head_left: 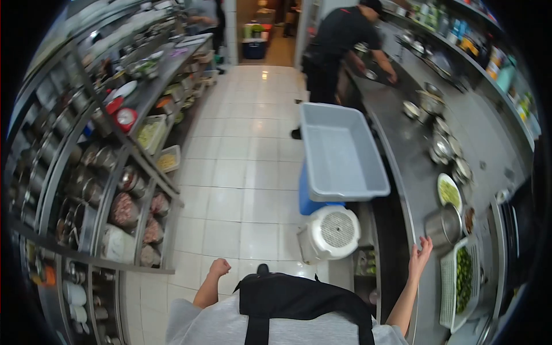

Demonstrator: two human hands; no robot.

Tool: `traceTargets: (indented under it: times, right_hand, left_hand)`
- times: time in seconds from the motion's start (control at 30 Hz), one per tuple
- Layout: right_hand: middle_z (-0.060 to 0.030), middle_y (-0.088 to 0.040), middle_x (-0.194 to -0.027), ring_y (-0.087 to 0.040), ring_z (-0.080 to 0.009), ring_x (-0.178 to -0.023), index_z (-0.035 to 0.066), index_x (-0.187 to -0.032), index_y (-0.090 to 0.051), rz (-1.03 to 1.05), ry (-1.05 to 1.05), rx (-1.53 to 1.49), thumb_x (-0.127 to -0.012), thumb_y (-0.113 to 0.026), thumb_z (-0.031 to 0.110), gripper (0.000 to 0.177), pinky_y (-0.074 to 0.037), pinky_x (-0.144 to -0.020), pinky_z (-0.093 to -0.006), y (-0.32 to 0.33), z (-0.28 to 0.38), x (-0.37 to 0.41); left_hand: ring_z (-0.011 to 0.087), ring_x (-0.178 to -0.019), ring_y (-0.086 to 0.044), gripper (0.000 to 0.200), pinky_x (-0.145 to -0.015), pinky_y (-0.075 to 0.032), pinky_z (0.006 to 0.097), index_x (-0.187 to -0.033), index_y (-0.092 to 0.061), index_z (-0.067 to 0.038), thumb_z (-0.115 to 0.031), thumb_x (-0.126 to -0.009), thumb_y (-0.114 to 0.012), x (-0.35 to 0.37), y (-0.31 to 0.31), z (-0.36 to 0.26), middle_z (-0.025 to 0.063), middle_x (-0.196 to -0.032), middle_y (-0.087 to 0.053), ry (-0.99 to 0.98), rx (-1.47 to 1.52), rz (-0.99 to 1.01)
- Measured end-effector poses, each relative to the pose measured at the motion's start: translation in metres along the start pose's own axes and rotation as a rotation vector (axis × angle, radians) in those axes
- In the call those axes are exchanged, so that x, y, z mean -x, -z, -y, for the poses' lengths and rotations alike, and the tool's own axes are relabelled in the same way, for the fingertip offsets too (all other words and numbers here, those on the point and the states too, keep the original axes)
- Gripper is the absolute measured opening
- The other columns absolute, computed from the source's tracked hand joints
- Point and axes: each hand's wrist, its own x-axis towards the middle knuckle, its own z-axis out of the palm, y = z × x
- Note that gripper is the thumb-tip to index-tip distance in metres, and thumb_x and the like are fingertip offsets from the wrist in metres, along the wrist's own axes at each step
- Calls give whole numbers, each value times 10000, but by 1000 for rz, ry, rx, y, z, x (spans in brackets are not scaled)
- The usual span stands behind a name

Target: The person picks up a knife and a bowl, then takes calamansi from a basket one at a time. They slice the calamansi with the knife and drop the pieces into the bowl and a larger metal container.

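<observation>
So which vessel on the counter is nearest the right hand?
The deep steel pot between the oval dish and the white basket, beside the right hand.

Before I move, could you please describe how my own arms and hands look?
The left hand and the right hand are both bare, with no gloves. The forearms are uncovered, with no watch or bracelet to be seen. The short sleeves are light grey, with no print visible.
</observation>
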Motion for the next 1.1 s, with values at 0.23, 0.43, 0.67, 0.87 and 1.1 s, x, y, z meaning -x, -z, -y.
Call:
traceTargets:
  times: [0.23,0.43,0.67,0.87,1.1]
  right_hand:
    - [-173,-376,-1262,-404,-320,-1145,22,-1080,-510,366,119,-116,-763,-559,58,322,-353,-923,-374,-141,117,3]
    - [-195,-408,-1235,-413,-361,-1135,26,-1052,-510,566,279,-45,-764,-567,61,295,-344,-940,-393,-200,174,-11]
    - [-190,-415,-1231,-418,-365,-1125,37,-1035,-512,696,275,-137,-768,-567,62,273,-352,-932,-403,-290,200,-26]
    - [-198,-424,-1216,-405,-374,-1138,30,-1030,-515,658,257,-123,-743,-571,34,292,-343,-940,-400,-354,192,-83]
    - [-71,-553,-1030,-517,-159,-905,34,-1053,-551,681,-366,-463,-802,-546,152,278,-439,-716,-288,-412,180,-154]
  left_hand:
    - [159,-553,-606,303,-591,-488,321,-620,-644,-87,-368,-730,-618,-2,73,49,38,-552,-612,169,26,-62]
    - [303,-768,-600,260,-713,-470,391,-696,-653,-65,-206,-792,-457,15,35,111,156,-766,-623,115,22,-323]
    - [348,-796,-555,229,-698,-431,422,-791,-576,-9,-198,-804,-447,-52,80,27,200,-792,-577,-97,245,-420]
    - [227,-531,-511,325,-518,-401,340,-760,-556,-4,-309,-854,-489,-130,228,-189,122,-597,-533,-383,441,-361]
    - [316,-674,-576,419,-604,-444,415,-767,-594,-25,-428,-818,-491,-236,237,-154,175,-699,-587,-202,-1,-298]
